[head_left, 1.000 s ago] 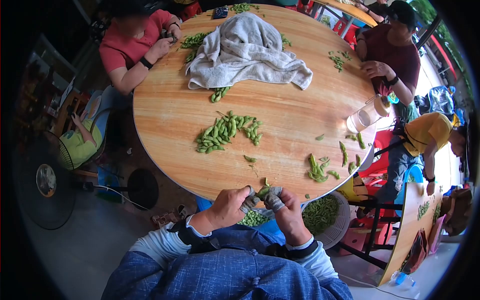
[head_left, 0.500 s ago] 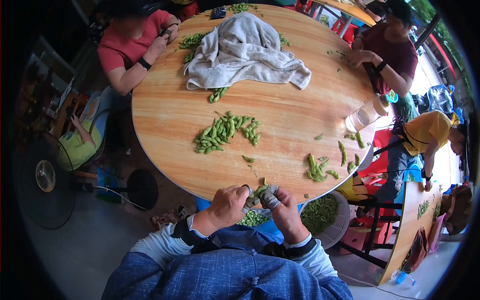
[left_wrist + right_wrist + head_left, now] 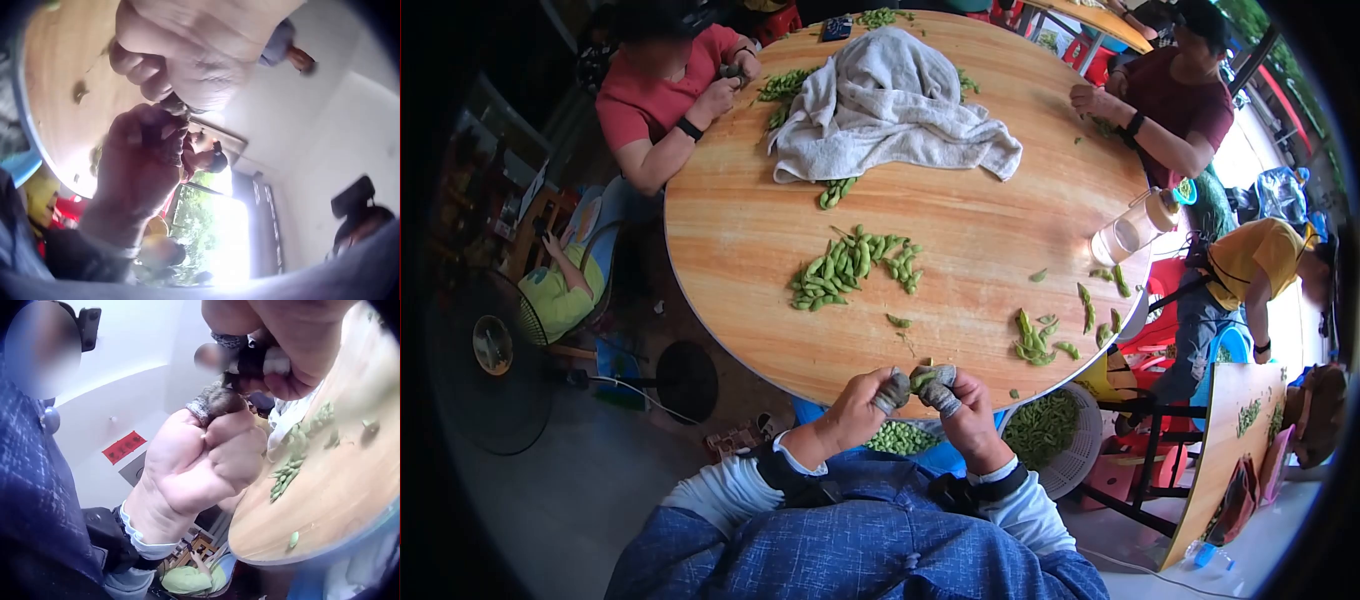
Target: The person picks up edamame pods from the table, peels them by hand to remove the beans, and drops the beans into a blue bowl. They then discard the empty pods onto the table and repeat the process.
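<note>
At the table's near edge my two hands meet fingertip to fingertip. My right hand (image 3: pixel 968 415) pinches a green soybean pod (image 3: pixel 920 379) between thumb and finger. My left hand (image 3: pixel 855 408) is curled, with its thumb and fingertip pinching close at the pod's left end. Greyish cloth covers (image 3: pixel 940 391) wrap digits on both hands. In the right wrist view the left hand (image 3: pixel 209 462) shows curled fingers, and the contact between the hands is partly hidden. Shelled green beans (image 3: pixel 900 437) lie in a blue container below the hands.
A pile of pods (image 3: pixel 840 268) lies on the round table (image 3: pixel 990 245), with loose pods (image 3: pixel 1032 338) to the right. A white basket (image 3: pixel 1082 440) of green pods stands under the edge. Farther off are a grey towel (image 3: pixel 890 110), a bottle (image 3: pixel 1128 232) and seated people.
My hands have drawn slightly apart at the fingertips, and less of the pod shows between them. Across the table, the person on the right has drawn both hands together above the tabletop.
</note>
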Tool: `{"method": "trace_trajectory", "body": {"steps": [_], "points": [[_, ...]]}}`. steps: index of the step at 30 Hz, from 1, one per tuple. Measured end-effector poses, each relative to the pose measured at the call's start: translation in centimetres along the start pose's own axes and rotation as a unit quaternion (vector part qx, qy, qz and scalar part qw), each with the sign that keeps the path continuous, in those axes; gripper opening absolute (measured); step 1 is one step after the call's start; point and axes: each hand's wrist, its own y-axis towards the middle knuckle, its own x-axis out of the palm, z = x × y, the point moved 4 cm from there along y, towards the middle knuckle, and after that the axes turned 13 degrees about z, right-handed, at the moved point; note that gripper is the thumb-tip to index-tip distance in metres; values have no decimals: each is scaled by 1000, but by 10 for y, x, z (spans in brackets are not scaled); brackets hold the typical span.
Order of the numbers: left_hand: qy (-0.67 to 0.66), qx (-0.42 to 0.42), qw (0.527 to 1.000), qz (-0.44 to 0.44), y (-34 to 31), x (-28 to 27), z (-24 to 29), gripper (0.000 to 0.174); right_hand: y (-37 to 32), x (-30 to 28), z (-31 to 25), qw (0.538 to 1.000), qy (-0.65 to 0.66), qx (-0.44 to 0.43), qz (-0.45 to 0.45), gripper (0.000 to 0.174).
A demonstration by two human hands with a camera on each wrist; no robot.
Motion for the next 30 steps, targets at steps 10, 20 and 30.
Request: {"method": "trace_trajectory", "body": {"steps": [10, 20, 30], "points": [[233, 222, 946, 19, -3, 0, 14, 10, -6, 10, -11, 993, -106, 3, 41, 9], [14, -25, 1000, -11, 0, -3, 5, 18, -4, 9, -10, 977, -183, -104, -14, 10], [-311, -298, 900, -67, -4, 5, -5, 13, -8, 7, -9, 989, -130, -69, 7, 8]]}}
